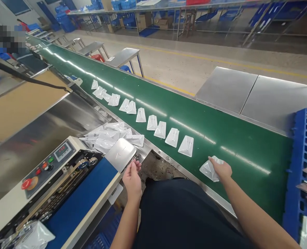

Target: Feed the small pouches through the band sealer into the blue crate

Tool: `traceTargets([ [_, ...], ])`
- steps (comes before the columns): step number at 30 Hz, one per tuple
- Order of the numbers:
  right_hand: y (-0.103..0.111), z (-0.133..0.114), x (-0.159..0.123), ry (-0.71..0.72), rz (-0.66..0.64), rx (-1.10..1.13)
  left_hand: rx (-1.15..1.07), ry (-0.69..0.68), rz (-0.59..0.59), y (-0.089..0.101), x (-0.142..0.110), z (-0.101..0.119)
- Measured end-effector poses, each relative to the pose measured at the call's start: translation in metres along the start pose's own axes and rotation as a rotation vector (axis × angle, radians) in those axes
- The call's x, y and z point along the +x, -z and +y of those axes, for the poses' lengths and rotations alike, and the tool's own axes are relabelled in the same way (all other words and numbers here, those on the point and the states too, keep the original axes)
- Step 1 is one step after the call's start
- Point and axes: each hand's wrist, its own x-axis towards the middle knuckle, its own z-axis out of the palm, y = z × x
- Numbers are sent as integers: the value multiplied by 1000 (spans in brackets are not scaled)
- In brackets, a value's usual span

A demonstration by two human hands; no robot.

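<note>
My right hand grips a white pouch at the near end of a green conveyor belt. Fingers curled together, my left hand is beside the corner of a metal plate at the end of a band sealing machine; I see nothing in it. A row of white pouches stretches away along the belt's near side, the farther ones partly overlapping. Behind the metal plate lies a heap of similar white pouches.
The sealing machine's blue belt runs below its control panel, with another pouch at its near end. A blue crate stands at the right. Metal tables line the conveyor's far side. A person is at the far left.
</note>
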Motion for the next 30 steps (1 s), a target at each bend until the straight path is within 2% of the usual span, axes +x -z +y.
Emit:
traceTargets([
  [2,-5,-17,3,-49,-56,37,25,18,26,8,-4,-6],
  [8,-37,-81,26,29,-194,152,51,38,138,44,-9,-13],
  [11,-52,-114,34,13,-280,122,39,45,197,61,-10,-16],
  [15,-60,-151,39,-7,-445,36,45,50,263,83,-11,-16],
  [20,-68,-193,31,72,-482,-113,71,11,313,103,-10,-10],
  [22,-67,-209,19,198,-482,-188,114,-24,288,109,-9,-5],
  [25,-56,-237,-17,569,-504,-374,209,-141,230,110,-7,4],
  [27,-45,-261,-53,823,-513,-445,295,-252,139,104,-2,13],
  [30,-35,-307,-123,1072,-587,-359,391,-427,-6,83,12,28],
])
